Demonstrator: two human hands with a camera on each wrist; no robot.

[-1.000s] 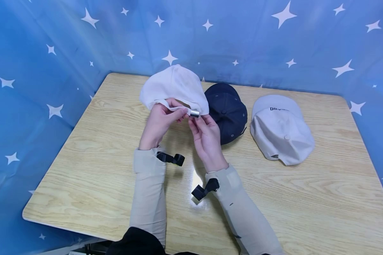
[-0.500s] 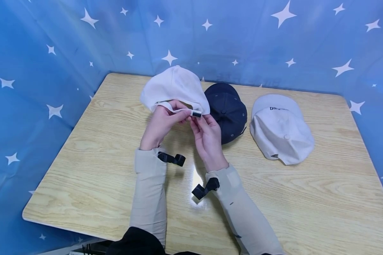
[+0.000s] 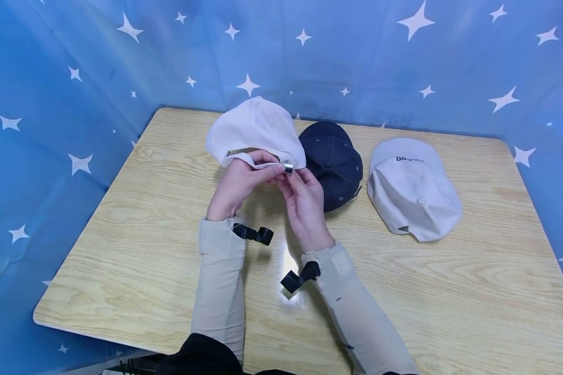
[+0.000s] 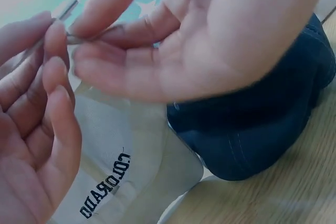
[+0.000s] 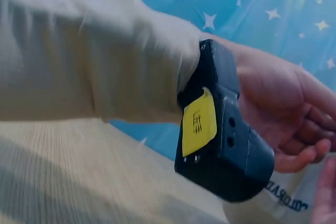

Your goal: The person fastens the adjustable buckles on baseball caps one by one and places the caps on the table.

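A white baseball cap (image 3: 258, 125) is held up at the table's back left, its rear opening and strap (image 3: 236, 156) facing me. My left hand (image 3: 241, 182) pinches the strap between thumb and fingers, the thumb tip beside the shiny metal buckle (image 3: 288, 168). Just right of the buckle, my right hand (image 3: 306, 205) pinches the strap's end with its fingertips. In the left wrist view, the left hand (image 4: 37, 135) and right hand (image 4: 210, 35) meet at the thin strap, above the cap's dark COLORADO lettering (image 4: 107, 184). Fingers partly cover the strap.
A navy cap (image 3: 329, 166) lies close beside the right hand, next to the white cap. Farther right lies a pale cap (image 3: 415, 195) with dark letters on it. The wooden table (image 3: 136, 250) is backed by a blue star-patterned curtain (image 3: 356, 57).
My left thumb has slid right along the strap to the buckle, and less of the buckle shows. The right hand has barely moved. The other two caps stay where they were.
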